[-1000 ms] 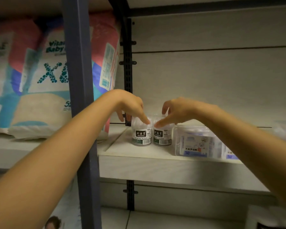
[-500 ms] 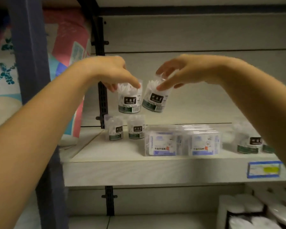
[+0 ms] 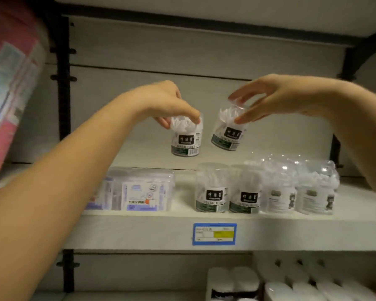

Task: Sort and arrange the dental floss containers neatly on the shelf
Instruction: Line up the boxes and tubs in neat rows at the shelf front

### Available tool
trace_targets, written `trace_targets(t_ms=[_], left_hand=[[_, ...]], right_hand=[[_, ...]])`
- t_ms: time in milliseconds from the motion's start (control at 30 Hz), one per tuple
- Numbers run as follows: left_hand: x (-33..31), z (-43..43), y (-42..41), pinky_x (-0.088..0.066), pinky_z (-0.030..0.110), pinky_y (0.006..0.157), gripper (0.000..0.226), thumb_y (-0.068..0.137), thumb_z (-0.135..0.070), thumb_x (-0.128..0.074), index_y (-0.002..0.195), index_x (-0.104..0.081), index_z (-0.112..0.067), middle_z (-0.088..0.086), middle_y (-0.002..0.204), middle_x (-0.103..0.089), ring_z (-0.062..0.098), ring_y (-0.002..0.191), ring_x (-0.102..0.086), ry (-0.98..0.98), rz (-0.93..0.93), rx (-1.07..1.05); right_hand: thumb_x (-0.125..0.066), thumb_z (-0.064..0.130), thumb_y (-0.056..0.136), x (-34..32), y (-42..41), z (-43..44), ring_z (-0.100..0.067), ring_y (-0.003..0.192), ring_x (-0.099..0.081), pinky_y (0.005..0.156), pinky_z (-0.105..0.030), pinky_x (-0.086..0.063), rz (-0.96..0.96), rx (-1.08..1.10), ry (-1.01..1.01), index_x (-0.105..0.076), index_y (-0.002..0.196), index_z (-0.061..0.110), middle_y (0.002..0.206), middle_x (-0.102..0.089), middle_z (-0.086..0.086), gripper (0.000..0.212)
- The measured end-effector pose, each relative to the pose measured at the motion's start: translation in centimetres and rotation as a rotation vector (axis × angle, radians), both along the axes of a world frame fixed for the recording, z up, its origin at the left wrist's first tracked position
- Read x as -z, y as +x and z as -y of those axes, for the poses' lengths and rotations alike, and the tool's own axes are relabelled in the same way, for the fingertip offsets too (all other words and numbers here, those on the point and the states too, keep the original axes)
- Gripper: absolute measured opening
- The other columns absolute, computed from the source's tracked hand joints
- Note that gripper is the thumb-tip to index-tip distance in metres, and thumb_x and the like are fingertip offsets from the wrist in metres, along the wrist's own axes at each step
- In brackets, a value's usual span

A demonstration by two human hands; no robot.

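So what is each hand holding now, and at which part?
The left hand holds one dental floss jar by its top rim, upright. The right hand holds another floss jar by its top, tilted.

Pale slatted back panel spans 2 black slotted uprights; white shelf board carries a blue price tag. Lighting dim.

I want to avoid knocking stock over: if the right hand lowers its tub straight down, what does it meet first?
Probably the black-label tubs standing on the shelf. The right hand holds its tilted tub roughly above them, though depth is unclear.
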State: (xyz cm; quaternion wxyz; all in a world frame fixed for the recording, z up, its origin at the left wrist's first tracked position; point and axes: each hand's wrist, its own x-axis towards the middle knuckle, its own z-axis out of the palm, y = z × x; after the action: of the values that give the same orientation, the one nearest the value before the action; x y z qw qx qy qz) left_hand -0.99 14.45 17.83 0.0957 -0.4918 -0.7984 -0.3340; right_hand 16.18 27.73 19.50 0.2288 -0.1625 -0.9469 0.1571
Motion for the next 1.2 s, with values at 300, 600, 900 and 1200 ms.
trace_targets(t_ms=[300, 600, 900, 1200], left_hand=[[1.0, -4.6, 0.7, -0.059, 0.033, 0.075, 0.046, 0.068, -0.035, -0.073, 0.099, -0.067, -0.002, 0.009, 0.093, -0.061, 0.023, 0.072, -0.061, -0.101, 0.094, -0.051], [2.6, -6.9, 1.0, -0.059, 0.032, 0.074, 0.043, 0.073, -0.033, -0.072, 0.103, -0.058, -0.007, 0.009, 0.109, -0.055, 0.024, 0.077, -0.062, -0.376, 0.115, -0.03], [3.3, -8.7, 1.0, -0.057, 0.031, 0.072, 0.019, 0.078, -0.027, -0.067, 0.086, -0.057, -0.013, 0.01, 0.096, -0.054, 0.025, 0.078, -0.059, -0.598, 0.137, -0.002], [3.3, -8.8, 1.0, -0.059, 0.034, 0.073, 0.035, 0.084, -0.034, -0.061, 0.109, -0.058, -0.01, 0.01, 0.101, -0.053, 0.025, 0.082, -0.059, -0.671, 0.206, 0.024]], right_hand=[[-0.071, 0.019, 0.076, 1.2, -1.1, -5.4, -0.012, 0.097, -0.057, 0.065, -0.016, -0.045, 0.13, -0.05, -0.014, -0.05, 0.13, 0.024, 0.127, -0.052, 0.0, 0.059], [-0.075, 0.018, 0.074, 2.8, -3.4, -6.3, -0.011, 0.095, -0.061, 0.081, -0.02, -0.053, 0.358, -0.11, -0.036, -0.052, 0.127, 0.023, 0.122, -0.055, 0.0, 0.058], [-0.072, 0.015, 0.076, 2.6, -4.3, -6.7, -0.02, 0.104, -0.06, 0.085, -0.03, -0.054, 0.55, -0.092, -0.094, -0.055, 0.122, 0.018, 0.112, -0.059, -0.001, 0.049], [-0.064, 0.014, 0.082, 2.5, -5.0, -6.7, -0.022, 0.102, -0.062, 0.084, -0.031, -0.055, 0.669, -0.096, -0.138, -0.052, 0.125, 0.011, 0.113, -0.061, -0.006, 0.044]])
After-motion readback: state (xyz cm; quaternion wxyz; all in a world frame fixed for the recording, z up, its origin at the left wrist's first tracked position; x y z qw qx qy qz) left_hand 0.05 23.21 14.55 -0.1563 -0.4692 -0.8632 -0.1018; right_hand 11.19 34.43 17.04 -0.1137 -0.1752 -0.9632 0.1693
